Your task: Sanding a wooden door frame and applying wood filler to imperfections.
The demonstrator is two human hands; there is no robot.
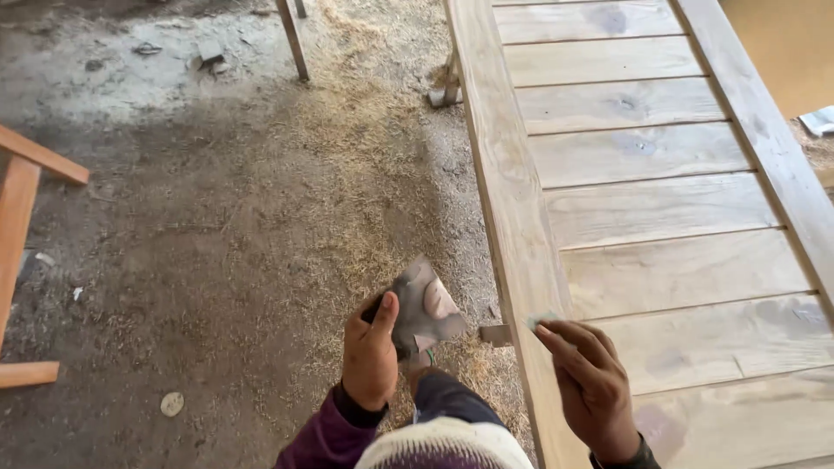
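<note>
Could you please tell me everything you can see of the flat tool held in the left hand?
The flat tool looks like a putty knife or scraper: a broad, roughly trapezoid blade, grey like metal, smeared with tan and pinkish patches of filler. Its handle is hidden inside the left hand, whose thumb lies along the blade's near edge. The blade points up and to the right, tilted face-up, held in the air over the sawdust-strewn floor, left of the pale wooden frame. It touches nothing but the hand.

A slatted wooden frame point(643, 208) fills the right side; the dirt floor point(174, 226) on the left carries sawdust point(373, 148) beside it.
</note>
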